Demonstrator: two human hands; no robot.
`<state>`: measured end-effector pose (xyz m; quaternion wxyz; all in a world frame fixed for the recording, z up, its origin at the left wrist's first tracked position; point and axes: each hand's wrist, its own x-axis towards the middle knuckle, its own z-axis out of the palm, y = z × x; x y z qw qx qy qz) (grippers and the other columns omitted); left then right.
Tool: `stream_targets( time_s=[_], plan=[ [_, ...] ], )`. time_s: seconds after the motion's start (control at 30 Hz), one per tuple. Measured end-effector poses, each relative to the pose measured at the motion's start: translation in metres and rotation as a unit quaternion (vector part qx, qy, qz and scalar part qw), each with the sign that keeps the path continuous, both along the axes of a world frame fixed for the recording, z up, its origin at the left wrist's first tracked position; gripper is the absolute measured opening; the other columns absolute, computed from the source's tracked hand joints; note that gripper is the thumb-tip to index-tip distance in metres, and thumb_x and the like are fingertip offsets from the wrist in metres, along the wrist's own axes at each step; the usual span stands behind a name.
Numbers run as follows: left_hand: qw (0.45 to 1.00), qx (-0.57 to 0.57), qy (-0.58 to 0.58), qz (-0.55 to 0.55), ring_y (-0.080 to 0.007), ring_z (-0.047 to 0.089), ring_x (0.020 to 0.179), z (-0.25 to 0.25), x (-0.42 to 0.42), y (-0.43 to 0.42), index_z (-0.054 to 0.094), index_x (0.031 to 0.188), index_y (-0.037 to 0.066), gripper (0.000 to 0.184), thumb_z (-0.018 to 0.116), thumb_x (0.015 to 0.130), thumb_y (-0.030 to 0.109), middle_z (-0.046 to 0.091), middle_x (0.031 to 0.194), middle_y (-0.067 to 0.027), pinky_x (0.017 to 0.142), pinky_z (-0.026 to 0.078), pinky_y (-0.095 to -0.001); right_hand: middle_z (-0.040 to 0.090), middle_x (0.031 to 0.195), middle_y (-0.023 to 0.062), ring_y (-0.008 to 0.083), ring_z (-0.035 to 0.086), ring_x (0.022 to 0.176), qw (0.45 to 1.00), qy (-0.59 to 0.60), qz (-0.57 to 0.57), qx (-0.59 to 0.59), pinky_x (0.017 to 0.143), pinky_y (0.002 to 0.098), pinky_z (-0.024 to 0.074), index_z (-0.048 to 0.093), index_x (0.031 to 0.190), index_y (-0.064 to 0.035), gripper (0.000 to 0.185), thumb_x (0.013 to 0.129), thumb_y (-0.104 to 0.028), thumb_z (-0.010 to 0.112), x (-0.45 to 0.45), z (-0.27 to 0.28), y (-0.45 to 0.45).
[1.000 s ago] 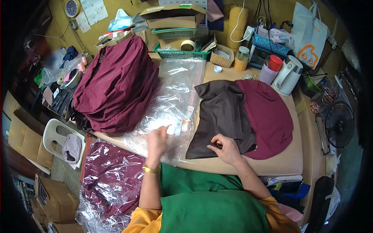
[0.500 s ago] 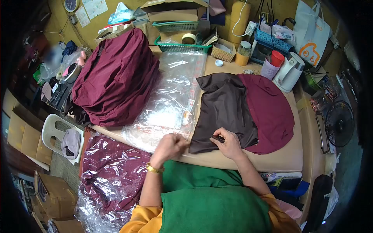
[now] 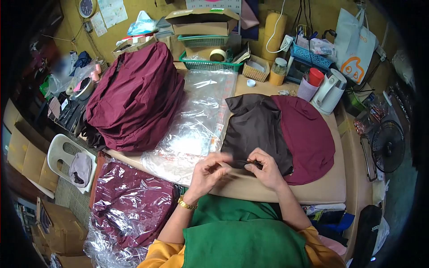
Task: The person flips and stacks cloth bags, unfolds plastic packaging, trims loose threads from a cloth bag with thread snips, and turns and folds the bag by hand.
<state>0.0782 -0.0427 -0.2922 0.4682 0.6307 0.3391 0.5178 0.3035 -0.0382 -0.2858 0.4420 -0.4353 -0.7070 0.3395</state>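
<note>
A folded piece of dark brown fabric lies on the table before me, with a maroon fabric part curving out along its right side. At its near edge, my right hand is closed in a pinch on the dark brown fabric. My left hand hovers just left of that edge, its fingertips smeared by motion; whether they touch the cloth I cannot make out. Left of the fabric, clear plastic bags lie flat, beside a tall heap of maroon fabric.
Maroon fabric in clear plastic sits below the table's left front edge. Green baskets, a jar, a red cup and a white kettle line the back. A white chair stands at left.
My left hand has moved right, closer to my right hand. The near edge of the dark brown fabric is now drawn up at my right fingers. The view has shifted slightly.
</note>
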Motion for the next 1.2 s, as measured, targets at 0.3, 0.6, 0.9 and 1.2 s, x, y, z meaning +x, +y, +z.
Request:
stream_targets(
  time_s=[0.3,0.6,0.9,1.2],
  plan=[
    [0.985,-0.137,-0.048,0.094,-0.0024,0.051,0.050,0.012,0.020,0.007,0.069,0.084,0.001,0.022,0.066,0.095,0.019,0.057,0.060,0.0034,0.047,0.040,-0.0183,0.055,0.062,-0.0046,0.0021,0.044,0.058,0.995,0.060,-0.084,-0.006,0.051,0.0226,0.0349,0.062,0.079,-0.0009,0.016,0.085,-0.009,0.075,-0.021,0.026,-0.009],
    [0.986,0.013,-0.019,0.163,-0.0014,0.037,0.056,0.028,-0.020,0.017,0.070,0.095,0.004,0.012,0.064,0.094,0.014,0.056,0.076,0.0029,0.050,0.030,-0.0205,0.045,0.065,-0.0094,0.0007,0.036,0.062,0.984,0.152,-0.062,-0.066,0.052,0.0221,0.0291,0.055,0.072,-0.0030,0.026,0.090,-0.013,0.071,-0.002,0.024,-0.002],
    [0.979,-0.148,-0.115,0.078,-0.0023,0.053,0.061,0.036,0.027,0.020,0.073,0.088,0.005,0.013,0.068,0.092,0.016,0.066,0.076,0.0011,0.052,0.042,-0.0177,0.043,0.065,-0.0084,0.0013,0.035,0.062,0.984,0.156,-0.071,-0.042,0.052,0.0225,0.0288,0.052,0.073,-0.0032,0.029,0.090,-0.015,0.071,-0.006,0.026,-0.008],
    [0.998,-0.032,0.019,0.045,-0.0003,0.039,0.066,0.036,0.005,0.012,0.069,0.118,0.007,0.034,0.075,0.085,0.008,0.055,0.090,0.0054,0.058,0.034,-0.0157,0.038,0.065,-0.0087,0.0019,0.031,0.061,0.984,0.161,-0.064,-0.048,0.053,0.0225,0.0254,0.046,0.071,-0.0067,0.033,0.091,-0.014,0.071,-0.010,0.033,-0.013]
  ],
)
